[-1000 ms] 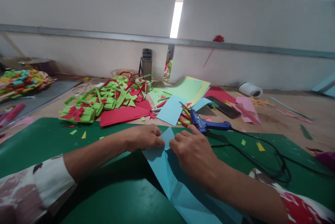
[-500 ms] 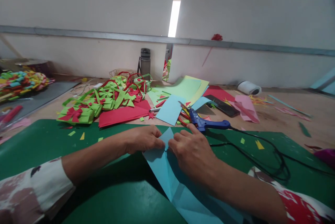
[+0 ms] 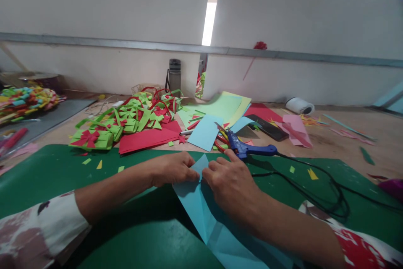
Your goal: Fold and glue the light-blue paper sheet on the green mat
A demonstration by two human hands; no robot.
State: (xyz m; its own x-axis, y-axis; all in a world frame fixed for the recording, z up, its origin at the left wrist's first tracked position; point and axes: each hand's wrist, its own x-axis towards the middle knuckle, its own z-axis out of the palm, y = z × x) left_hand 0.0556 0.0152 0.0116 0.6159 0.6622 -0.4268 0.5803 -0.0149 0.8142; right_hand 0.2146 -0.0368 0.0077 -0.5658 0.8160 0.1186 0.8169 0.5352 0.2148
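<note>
A large sheet of light blue paper (image 3: 201,214) with crease lines runs from the lower right up to a pointed corner between my hands. My left hand (image 3: 178,169) pinches the sheet's left side near that corner, fingers closed. From the right, my right hand (image 3: 228,183) grips the opposite side, thumb and fingertips close to the left ones. Part of the sheet is hidden under my right hand and forearm. Just beyond the right hand lies a blue glue gun (image 3: 252,149), its dark cable (image 3: 302,160) trailing right.
Under the sheet is a green cutting mat (image 3: 132,218) with paper scraps. Behind it lie red folded paper (image 3: 147,138), green paper baskets (image 3: 94,137) with red bows, a light blue piece (image 3: 206,132), a phone (image 3: 267,127) and a water bottle (image 3: 174,77). White panels (image 3: 103,13) stand behind.
Both hands keep the same grip on the blue paper, with almost no movement. The whole view shifts very slightly.
</note>
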